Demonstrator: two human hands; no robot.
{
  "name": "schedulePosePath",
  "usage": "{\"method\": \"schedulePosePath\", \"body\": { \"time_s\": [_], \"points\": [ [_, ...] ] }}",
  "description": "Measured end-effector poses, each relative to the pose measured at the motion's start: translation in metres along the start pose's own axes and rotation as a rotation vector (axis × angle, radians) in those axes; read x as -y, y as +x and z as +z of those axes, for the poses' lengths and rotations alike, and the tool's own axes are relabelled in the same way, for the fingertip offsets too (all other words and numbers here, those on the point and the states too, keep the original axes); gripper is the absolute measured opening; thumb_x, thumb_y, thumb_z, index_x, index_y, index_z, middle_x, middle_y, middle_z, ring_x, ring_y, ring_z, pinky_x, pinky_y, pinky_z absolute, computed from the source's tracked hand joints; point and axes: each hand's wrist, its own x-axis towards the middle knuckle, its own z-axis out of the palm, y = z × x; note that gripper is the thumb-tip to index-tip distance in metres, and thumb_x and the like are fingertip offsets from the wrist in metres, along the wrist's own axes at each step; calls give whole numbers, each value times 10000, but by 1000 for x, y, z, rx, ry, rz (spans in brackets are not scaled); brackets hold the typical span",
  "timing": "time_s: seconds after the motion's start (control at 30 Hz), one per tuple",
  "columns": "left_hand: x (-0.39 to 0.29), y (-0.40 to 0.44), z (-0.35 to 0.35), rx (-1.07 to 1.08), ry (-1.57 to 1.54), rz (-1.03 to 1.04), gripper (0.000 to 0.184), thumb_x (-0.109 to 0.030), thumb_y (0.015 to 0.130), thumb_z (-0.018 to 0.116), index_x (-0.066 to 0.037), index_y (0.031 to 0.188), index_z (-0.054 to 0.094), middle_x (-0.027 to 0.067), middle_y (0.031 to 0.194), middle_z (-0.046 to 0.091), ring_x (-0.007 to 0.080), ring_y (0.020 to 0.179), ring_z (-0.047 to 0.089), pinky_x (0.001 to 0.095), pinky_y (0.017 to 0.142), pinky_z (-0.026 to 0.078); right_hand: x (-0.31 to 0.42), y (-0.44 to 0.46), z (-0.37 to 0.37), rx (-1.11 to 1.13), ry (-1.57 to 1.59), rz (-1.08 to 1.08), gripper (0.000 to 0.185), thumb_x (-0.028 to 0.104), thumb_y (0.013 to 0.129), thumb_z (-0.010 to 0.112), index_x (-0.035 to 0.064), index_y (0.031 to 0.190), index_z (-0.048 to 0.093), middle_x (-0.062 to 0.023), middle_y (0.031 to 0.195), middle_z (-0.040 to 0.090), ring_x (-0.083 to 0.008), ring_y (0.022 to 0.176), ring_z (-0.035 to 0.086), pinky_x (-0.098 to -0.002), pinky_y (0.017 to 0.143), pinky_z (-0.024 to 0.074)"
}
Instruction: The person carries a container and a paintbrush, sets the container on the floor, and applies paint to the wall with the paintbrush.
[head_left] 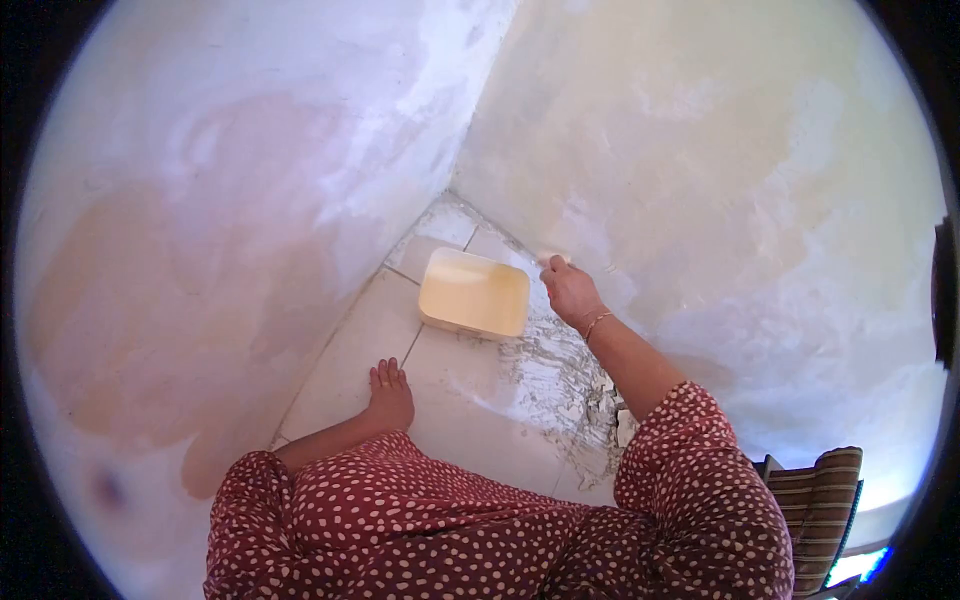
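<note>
Pale and small, the held piece (549, 257) is at the floor's (450, 378) right edge, by the foot of the right wall (700, 180), near the far corner; its long axis and pointing direction are too hidden to tell. The right hand (574, 294) grasps it, fingers curled. Just left, a cream tub (463, 329) sits open-topped, its contents unclear. Nearer the floor's left edge, the left hand (391, 398) is open, palm down, gripping nothing.

I see a cream tub (474, 295) on the tiled floor (350, 335); at its 3 o'clock, the right hand (572, 292) grips a small pale item (552, 258) by the wall (700, 180); at 7, the left hand (390, 397) lies open.
</note>
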Motion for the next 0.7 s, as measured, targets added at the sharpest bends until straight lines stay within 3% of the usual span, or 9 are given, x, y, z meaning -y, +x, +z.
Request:
{"method": "schedulePosePath", "body": {
  "time_s": [0.03, 0.1, 0.23, 0.3, 0.43, 0.53, 0.57, 0.6, 0.7],
  "points": [
    [-1, 1, 1, 4, 16, 1, 514, -136, 894, 342, 125, 1334, 292, 342, 1423, 171, 510, 1321, 136, 634, 1043, 58, -3, 2, 12, 91, 53, 49, 126, 54, 780, 513, 37, 875, 593, -164, 1027, 527, -308, 850, 597, -402, 732, 509],
    [1, 0, 0, 4, 59, 8, 514, -135, 894, 342, 134, 1330, 290, 351, 1418, 169, 521, 1317, 129, 642, 1038, 57, -14, 11, 11, -19, 93, 84, 175, 55, 807, 492, 70, 941, 604, -156, 957, 545, -319, 848, 593, -412, 719, 503],
    [-2, -6, -3, -6, 126, 30, 513, -120, 889, 352, 160, 1314, 287, 376, 1402, 169, 545, 1304, 125, 660, 1026, 58, -29, 33, -91, -212, 81, 135, 203, 64, 817, 486, 97, 971, 614, -164, 903, 551, -329, 806, 591, -424, 686, 490],
    [-3, -4, -3, -2, 84, 11, 512, -114, 887, 357, 168, 1309, 286, 383, 1398, 168, 550, 1300, 128, 663, 1024, 61, -20, 31, -159, -519, 127, 53, 240, -11, 758, 559, 92, 949, 662, -122, 867, 560, -300, 803, 584, -358, 688, 475],
    [-6, 0, -1, 18, 5, -30, 508, -118, 892, 351, 156, 1315, 288, 367, 1409, 162, 542, 1303, 126, 660, 1026, 62, -2, 25, -255, -1035, -203, -54, 222, -45, 734, 607, 88, 901, 671, -84, 838, 564, -238, 760, 578, -319, 653, 467],
    [-7, 0, -4, 57, 27, -45, 507, -129, 899, 344, 136, 1328, 289, 350, 1420, 158, 531, 1310, 118, 657, 1029, 55, -10, 41, -256, -1131, -307, 15, 168, -4, 696, 602, 108, 810, 651, -72, 861, 562, -243, 815, 582, -368, 687, 479],
    [-7, 0, -7, 75, 32, -48, 507, -133, 901, 342, 129, 1332, 289, 345, 1424, 156, 527, 1313, 115, 656, 1030, 53, -17, 48, -238, -1013, -359, 81, 162, 15, 689, 601, 111, 812, 645, -81, 920, 577, -264, 858, 582, -379, 702, 483],
    [-7, 0, -9, 76, 38, -48, 508, -134, 902, 342, 127, 1334, 287, 345, 1423, 157, 524, 1315, 115, 655, 1030, 52, -34, 57, -208, -976, -394, -22, 138, 38, 686, 594, 104, 800, 633, -126, 1035, 572, -300, 902, 576, -388, 717, 486],
    [-6, -2, -10, 65, 31, -48, 511, -139, 903, 343, 122, 1338, 284, 345, 1423, 159, 517, 1319, 113, 653, 1031, 53, -15, 51, -123, -618, -369, -70, 87, 62, 670, 584, 48, 755, 592, -268, 1277, 430, -359, 956, 556, -404, 716, 514]
  ]
}}
